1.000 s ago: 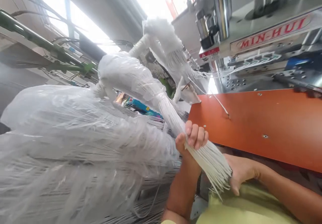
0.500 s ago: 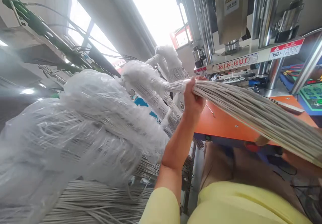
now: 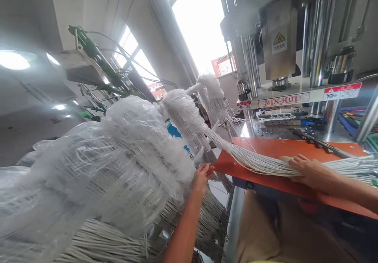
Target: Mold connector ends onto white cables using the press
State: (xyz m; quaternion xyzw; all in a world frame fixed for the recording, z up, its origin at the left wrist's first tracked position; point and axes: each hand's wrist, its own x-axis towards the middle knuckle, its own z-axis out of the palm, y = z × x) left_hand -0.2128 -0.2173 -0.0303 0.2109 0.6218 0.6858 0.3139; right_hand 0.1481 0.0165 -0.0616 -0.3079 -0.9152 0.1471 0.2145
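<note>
Two hands | right grip [image 3: 313, 172] open on wire bundle [image 3: 260, 165] | left grip [image 3: 202, 178] unclear

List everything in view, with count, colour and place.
wire bunch: one, off-white, lying across the orange board and running off to the right
wrapped wire bundles: at least three, whitish in clear plastic, left and centre
orange board: one, orange, right of centre
press machine: one, silver, upper right, with a red-lettered MIN-HUI label
green machine arm: one, green, upper left
window: one, bright white, top centre
left hand: one, fingers spread, beside the wrapped wire bundles
right hand: one, lying on the wire bunch
</note>
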